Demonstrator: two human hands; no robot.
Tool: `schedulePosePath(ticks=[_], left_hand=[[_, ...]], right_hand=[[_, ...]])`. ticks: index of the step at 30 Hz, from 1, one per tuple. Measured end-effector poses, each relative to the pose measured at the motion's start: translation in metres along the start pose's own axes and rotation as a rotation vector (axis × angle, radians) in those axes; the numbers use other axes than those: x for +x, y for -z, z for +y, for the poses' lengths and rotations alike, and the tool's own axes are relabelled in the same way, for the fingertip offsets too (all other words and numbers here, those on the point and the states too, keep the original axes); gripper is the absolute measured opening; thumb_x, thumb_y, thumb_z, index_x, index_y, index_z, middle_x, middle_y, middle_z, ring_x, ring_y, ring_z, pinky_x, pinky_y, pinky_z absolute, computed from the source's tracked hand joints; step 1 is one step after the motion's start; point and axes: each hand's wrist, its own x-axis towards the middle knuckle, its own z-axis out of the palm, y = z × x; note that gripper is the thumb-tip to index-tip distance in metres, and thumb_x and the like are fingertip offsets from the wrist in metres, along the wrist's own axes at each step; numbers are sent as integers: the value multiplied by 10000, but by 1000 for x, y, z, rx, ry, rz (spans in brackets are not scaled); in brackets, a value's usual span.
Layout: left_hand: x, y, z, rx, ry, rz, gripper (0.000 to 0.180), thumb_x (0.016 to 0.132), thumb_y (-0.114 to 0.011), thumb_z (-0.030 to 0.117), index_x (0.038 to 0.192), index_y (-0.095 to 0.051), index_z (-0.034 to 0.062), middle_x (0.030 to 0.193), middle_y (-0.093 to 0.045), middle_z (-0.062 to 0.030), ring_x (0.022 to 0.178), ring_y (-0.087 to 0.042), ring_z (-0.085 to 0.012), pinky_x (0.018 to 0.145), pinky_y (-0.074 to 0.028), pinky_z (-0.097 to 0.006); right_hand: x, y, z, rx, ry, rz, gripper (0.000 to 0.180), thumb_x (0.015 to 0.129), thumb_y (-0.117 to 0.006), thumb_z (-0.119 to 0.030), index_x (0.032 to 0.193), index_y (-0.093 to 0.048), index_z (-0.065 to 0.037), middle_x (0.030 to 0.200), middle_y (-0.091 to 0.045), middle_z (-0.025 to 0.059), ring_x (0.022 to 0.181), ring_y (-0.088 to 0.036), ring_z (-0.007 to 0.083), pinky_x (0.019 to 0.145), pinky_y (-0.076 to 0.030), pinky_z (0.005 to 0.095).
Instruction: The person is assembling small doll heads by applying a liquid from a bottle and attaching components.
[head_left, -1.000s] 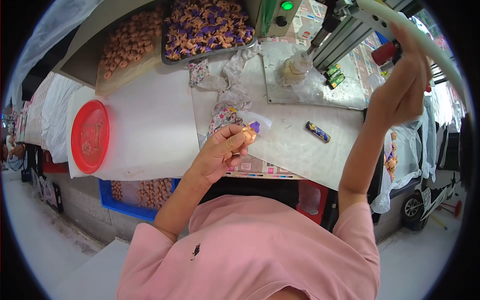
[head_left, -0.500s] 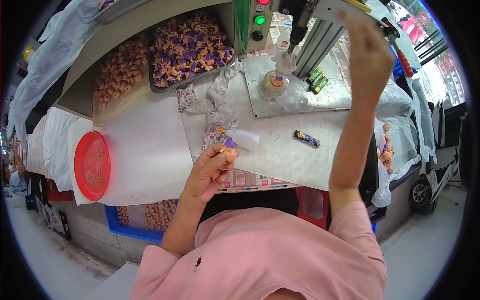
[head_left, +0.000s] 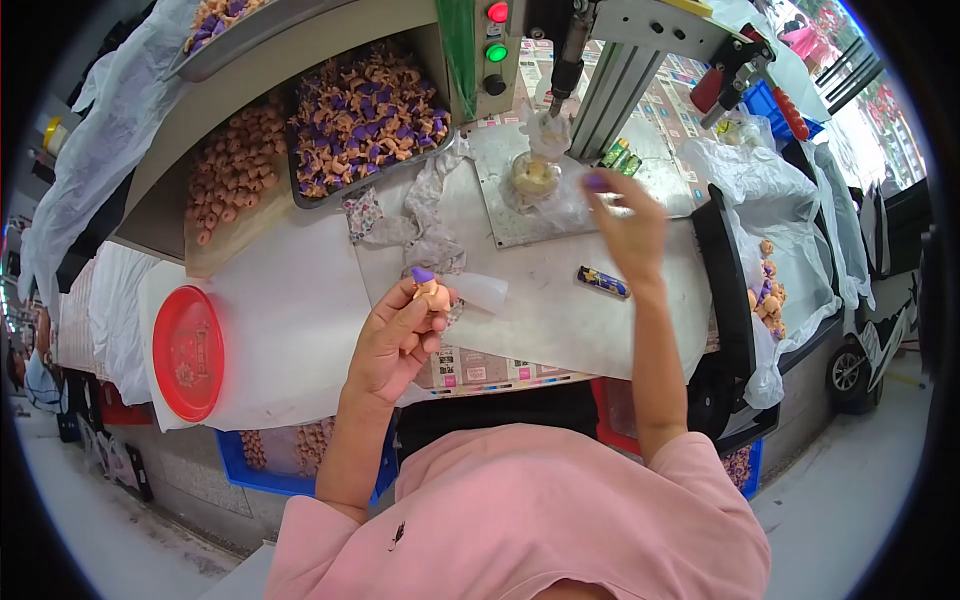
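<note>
My left hand [head_left: 390,335] pinches a small peach-coloured toy figure [head_left: 433,295] with a purple pointed top, holding it upright above the table's front part. Blurred by motion, my right hand [head_left: 632,232] is to the right of the press; something small and purple [head_left: 596,182] shows at its fingertips, the rest of it hidden. Beside that hand stands the hand press [head_left: 568,75], its tip above a clear round fixture [head_left: 535,178] on a metal plate [head_left: 510,225]. A dark blue patterned battery [head_left: 604,281] lies below the hand.
A black tray [head_left: 300,190] of peach-and-purple figures stands at the back left, next to a heap of round peach parts [head_left: 235,175]. A red round lid [head_left: 188,350] lies at left. Green batteries [head_left: 620,158] rest by the press post. A plastic-lined black bin [head_left: 728,290] stands at right.
My right hand has come down from the press's upper right to beside the fixture. The purple-and-peach piece is gone from the fixture. My left hand has shifted slightly left with its figure.
</note>
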Motion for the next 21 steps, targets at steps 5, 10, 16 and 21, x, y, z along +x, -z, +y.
schedulePosePath(ticks=[5,10,16,21], left_hand=[[1,8,18,111,-45,91,278,916,-581,98,1183,-548,31,1086,-624,-115,870,-621,-120,674,-541,-200],[55,-26,22,288,-41,70,277,898,-614,108,1162,-567,37,1031,-638,-67,858,-620,-98,677,-536,-199],[131,-62,2,604,80,9,308,825,-720,207,1069,-626,45,912,-642,10,679,-572,-64,572,-456,-201],[193,-58,-33,1000,-470,16,320,758,-773,168,966,-646,-39,898,-559,-19,660,-558,-84,612,-474,-235]], right_hand=[[1,129,18,-404,-232,492,226,865,-661,-205,1025,-666,-47,968,-677,76,873,-635,169,788,-484,293],[-40,231,94,-967,-368,480,257,853,-625,-166,1078,-641,-42,1065,-645,119,968,-621,255,818,-488,353],[-36,176,33,-483,-302,430,243,868,-603,-119,1099,-641,-52,1038,-646,70,929,-605,168,785,-477,276],[-37,143,4,-179,-246,135,197,885,-590,-85,1067,-653,-43,988,-650,45,872,-596,117,745,-458,227]])
